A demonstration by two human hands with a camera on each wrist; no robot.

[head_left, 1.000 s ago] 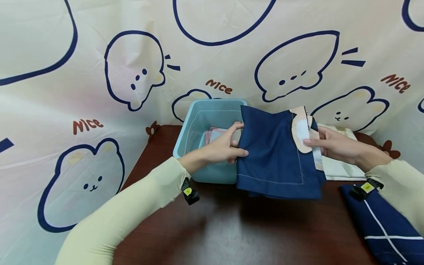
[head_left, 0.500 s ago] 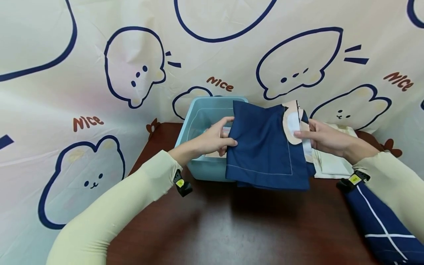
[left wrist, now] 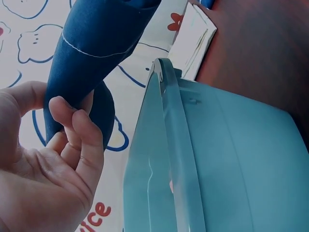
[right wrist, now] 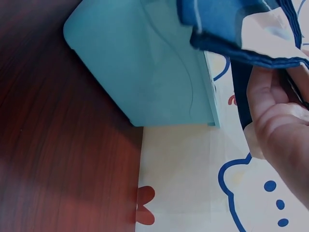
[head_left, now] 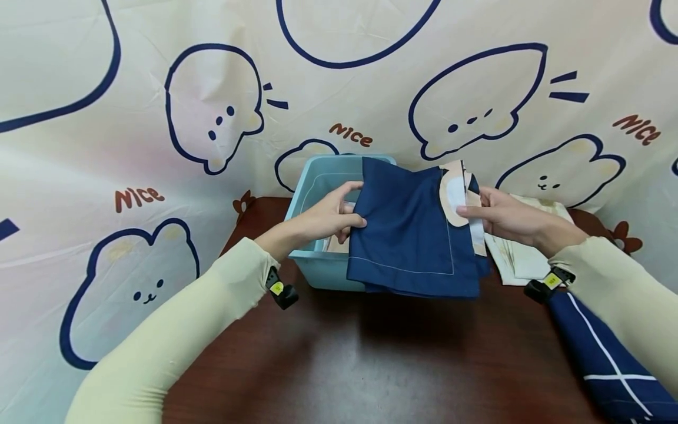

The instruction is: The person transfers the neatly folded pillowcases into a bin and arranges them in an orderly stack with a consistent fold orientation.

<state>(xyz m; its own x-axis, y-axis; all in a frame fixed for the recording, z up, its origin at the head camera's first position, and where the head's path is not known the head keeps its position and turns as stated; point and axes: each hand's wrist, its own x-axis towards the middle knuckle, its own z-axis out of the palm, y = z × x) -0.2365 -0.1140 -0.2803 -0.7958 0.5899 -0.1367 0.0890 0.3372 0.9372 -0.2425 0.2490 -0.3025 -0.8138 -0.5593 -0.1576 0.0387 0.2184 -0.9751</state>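
A folded navy cloth (head_left: 402,229) with a beige and white patch near its right edge hangs between both hands. My left hand (head_left: 323,219) pinches its left edge between thumb and fingers. On the other side, my right hand (head_left: 511,218) grips the patched edge, thumb in front. Behind and to the left of the cloth stands a light blue plastic bin (head_left: 328,274), its right part hidden by the fabric. Some pale folded pieces (head_left: 335,244) show inside it. In the left wrist view the cloth (left wrist: 104,38) is above the bin's rim (left wrist: 178,145).
White folded cloth (head_left: 521,256) lies on the dark wooden table (head_left: 402,365) at the back right. Nearer, a navy cloth with white lines (head_left: 614,359) lies at the right edge. A printed curtain (head_left: 339,94) hangs behind the table.
Both hands have carried the navy cloth left and slightly up, so it covers more of the bin. More of the white cloth at the right is uncovered.
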